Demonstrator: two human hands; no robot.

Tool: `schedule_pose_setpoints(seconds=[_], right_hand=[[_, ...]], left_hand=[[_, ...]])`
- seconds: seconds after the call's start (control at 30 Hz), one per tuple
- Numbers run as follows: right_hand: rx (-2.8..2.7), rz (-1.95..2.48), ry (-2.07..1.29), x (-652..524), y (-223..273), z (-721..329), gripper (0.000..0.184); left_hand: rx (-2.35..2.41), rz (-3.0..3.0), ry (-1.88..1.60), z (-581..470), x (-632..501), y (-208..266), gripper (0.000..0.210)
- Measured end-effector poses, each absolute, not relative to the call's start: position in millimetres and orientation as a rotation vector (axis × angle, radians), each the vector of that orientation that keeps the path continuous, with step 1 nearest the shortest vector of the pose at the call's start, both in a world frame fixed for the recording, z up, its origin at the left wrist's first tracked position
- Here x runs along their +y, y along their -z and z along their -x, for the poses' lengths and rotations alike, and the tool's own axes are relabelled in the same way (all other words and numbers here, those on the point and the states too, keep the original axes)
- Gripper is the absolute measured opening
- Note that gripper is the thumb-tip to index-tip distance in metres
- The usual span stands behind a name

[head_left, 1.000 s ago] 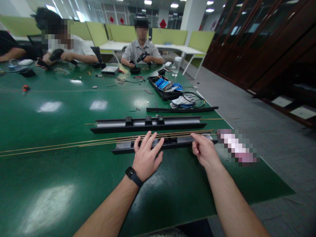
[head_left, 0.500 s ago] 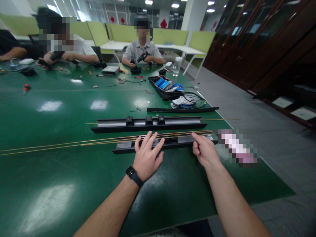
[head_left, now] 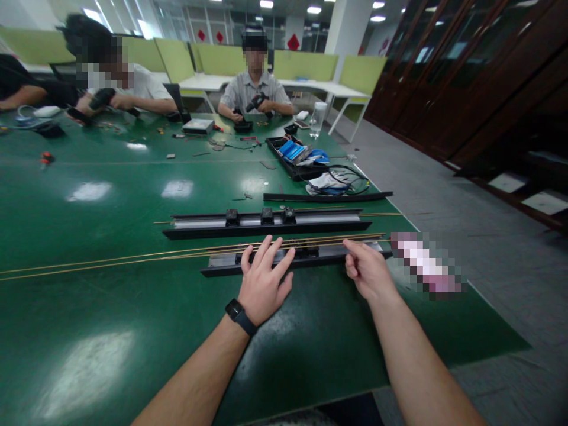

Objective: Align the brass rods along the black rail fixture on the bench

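My left hand point(head_left: 261, 284), a dark watch on its wrist, is open with fingers spread over the nearer black rail point(head_left: 222, 271). Its fingertips reach the long thin brass-coloured rods point(head_left: 133, 260), which lie across this rail and run far off to the left. My right hand point(head_left: 369, 269) is at the rail's right part, index finger stretched out to the rods and the other fingers bent; I see nothing gripped in it. Dark blocks inside the nearer rail point(head_left: 313, 248) are partly hidden by the rods. A second black rail point(head_left: 213, 232) with several dark blocks lies just behind.
A black strip point(head_left: 328, 197) lies behind the rails. Beyond it are white gloves point(head_left: 331, 182), a black tray point(head_left: 298, 173) with blue items, and a clear cup point(head_left: 317, 121). Co-workers sit across the green table point(head_left: 133, 331). A blurred-out pink patch point(head_left: 423, 260) is at the right edge.
Both my hands, the rods and the rails look the same. The view has shifted very slightly. Across the table, the co-worker on the left has moved the dark tool a little.
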State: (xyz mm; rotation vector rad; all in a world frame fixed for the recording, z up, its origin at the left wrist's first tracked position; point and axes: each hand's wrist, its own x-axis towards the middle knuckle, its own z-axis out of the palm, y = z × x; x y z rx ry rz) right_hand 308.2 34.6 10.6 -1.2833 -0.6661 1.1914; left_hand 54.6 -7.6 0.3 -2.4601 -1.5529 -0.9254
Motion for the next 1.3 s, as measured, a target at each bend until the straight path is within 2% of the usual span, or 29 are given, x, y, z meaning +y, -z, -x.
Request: schedule_pose_setpoints(seconds=[0.23, 0.5, 0.83, 1.17, 1.3], right_hand=[[-0.652, 1.261, -1.211, 35.8, -8.6, -309.2, 0.032], [-0.625, 1.281, -1.203, 36.3, -8.2, -308.4, 0.042], [-0.648, 1.297, -1.197, 37.8, -7.2, -308.0, 0.045], [-0.660, 1.321, -1.175, 37.0, -9.3, -306.0, 0.043], [-0.662, 1.302, -1.190, 35.9, -10.9, -306.9, 0.037]], left_hand=[[-1.539, 2.457, 0.947, -54.2, -7.5, -2.4, 0.046], [-1.561, 2.463, 0.924, -54.5, -7.4, -0.5, 0.047], [-1.559, 2.465, 0.924, -54.0, -8.1, -1.5, 0.047], [-1.558, 2.458, 0.944, -55.0, -7.4, -0.5, 0.048], [-1.565, 2.467, 0.922, -54.4, -7.4, -1.4, 0.047]])
